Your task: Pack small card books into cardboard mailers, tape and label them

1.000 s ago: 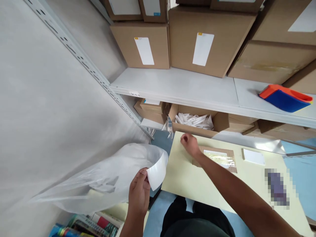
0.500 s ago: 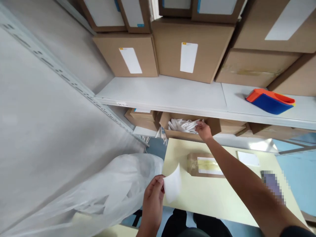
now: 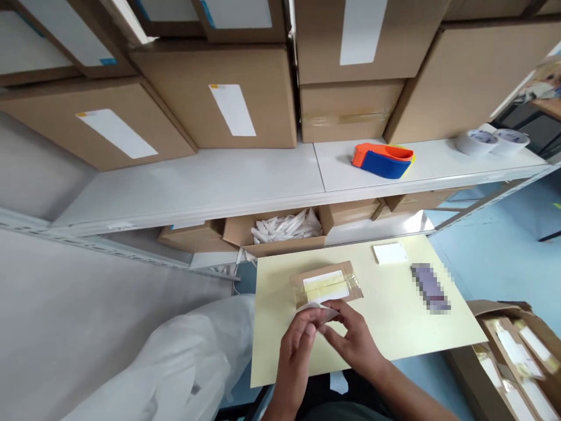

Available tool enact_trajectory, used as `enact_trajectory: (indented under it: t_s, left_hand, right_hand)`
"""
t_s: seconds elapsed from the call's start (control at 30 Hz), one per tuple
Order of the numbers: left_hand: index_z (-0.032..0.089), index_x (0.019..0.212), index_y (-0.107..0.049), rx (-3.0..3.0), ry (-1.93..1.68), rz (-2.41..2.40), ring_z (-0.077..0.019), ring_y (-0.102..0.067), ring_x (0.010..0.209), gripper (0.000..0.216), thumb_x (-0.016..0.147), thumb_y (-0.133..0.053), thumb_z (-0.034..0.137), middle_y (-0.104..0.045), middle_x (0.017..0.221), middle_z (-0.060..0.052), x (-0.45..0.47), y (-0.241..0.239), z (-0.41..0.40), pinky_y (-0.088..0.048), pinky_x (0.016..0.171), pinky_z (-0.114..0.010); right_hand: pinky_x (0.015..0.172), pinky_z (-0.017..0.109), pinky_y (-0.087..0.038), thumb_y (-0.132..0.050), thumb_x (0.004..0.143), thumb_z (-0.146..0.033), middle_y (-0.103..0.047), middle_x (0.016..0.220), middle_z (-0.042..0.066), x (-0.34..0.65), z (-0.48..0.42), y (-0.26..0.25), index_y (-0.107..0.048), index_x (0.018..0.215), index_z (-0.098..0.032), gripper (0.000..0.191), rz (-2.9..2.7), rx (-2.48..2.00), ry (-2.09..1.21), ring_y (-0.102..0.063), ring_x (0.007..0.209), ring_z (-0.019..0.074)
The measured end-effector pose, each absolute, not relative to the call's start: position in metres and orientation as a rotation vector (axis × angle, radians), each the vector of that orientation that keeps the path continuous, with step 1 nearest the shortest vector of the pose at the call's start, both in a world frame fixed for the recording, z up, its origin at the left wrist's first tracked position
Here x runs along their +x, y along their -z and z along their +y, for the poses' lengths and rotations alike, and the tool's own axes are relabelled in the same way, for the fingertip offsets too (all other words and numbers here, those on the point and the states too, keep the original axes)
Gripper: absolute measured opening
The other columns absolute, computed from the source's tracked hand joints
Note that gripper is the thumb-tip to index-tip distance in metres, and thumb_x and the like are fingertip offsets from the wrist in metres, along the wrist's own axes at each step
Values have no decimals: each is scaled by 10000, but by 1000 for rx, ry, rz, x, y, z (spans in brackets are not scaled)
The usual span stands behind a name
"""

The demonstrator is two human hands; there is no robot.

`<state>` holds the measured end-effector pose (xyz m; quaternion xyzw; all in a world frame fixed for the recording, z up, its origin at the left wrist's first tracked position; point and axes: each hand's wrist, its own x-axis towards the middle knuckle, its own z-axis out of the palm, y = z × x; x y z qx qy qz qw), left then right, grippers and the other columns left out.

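My left hand and my right hand are close together above the near part of the pale yellow table. Between their fingers is a white slip of paper, curled and partly hidden, with each hand pinching it. Just beyond the fingertips lies a small taped cardboard box with a white label under yellowish tape. Past the table, on the lower shelf, an open carton holds many rolled white strips.
A large translucent plastic bag bulges left of the table. A white pad and a pixelated dark object lie on the table's right. The shelf carries cartons, an orange-and-blue holder and tape rolls. Another carton holds taped boxes.
My right hand has come back from the carton of white strips to the paper in my left hand. The view has swung right, and the small taped box appears turned.
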<state>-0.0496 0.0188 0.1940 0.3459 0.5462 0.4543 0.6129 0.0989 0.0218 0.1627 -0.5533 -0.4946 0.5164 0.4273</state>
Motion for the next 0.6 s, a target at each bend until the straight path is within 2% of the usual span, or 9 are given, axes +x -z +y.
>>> enact_trajectory:
  t_s: [0.1,0.17,0.23,0.3,0.37,0.47,0.6]
  left_hand:
    - [224,1157,-686,920,-1067,1470,-292,-619,1154,506,790,-711,572,-656,1276,-129,-49,-176,20,-496,961,-368]
    - [236,1234,-639,894,-1052,1555,-290,-612,1166,595,744,-761,551,-640,1302,-130,-52,-160,26,-509,914,-361]
    - [219,1256,-614,811,-999,1500,-268,-655,1046,642,723,-775,540,-695,1157,-120,-54,-147,33,-523,811,-340]
    - [187,1189,-638,771,-946,1422,-219,-667,843,579,731,-765,519,-719,925,-74,-53,-140,41,-498,690,-296]
    - [173,1092,-662,806,-924,1420,-180,-634,725,474,743,-747,482,-701,808,-39,-51,-137,49,-456,616,-263]
    - [176,1020,-657,895,-911,1485,-181,-643,726,389,735,-717,433,-716,823,-42,-47,-132,61,-459,612,-262]
    - [179,1023,-645,984,-927,1566,-218,-686,782,379,721,-686,405,-741,865,-64,-43,-120,72,-521,715,-322]
  right_hand:
    - [804,402,-597,-712,833,-501,-720,952,65,118,30,-156,-697,1057,-231,350,-915,-1401,-1398,-678,856,238]
    - [822,424,-606,-737,799,-531,-722,977,72,126,31,-154,-710,1052,-218,403,-690,-1344,-1488,-677,897,248]
    - [856,441,-605,-772,763,-531,-723,1019,78,131,30,-151,-723,1051,-213,431,-535,-1281,-1550,-677,941,251]
    - [882,447,-600,-790,745,-522,-722,1054,82,133,28,-145,-732,1058,-212,444,-478,-1253,-1587,-682,960,249]
    - [905,451,-590,-777,755,-515,-721,1094,85,134,28,-136,-731,1087,-216,449,-523,-1275,-1592,-684,994,256]
    - [868,445,-588,-719,785,-497,-737,1066,87,139,33,-119,-724,1123,-221,436,-781,-1448,-1472,-688,979,274]
    - [753,391,-586,-574,858,-399,-753,950,79,144,47,-101,-712,1108,-229,332,-1161,-1709,-1179,-696,872,263]
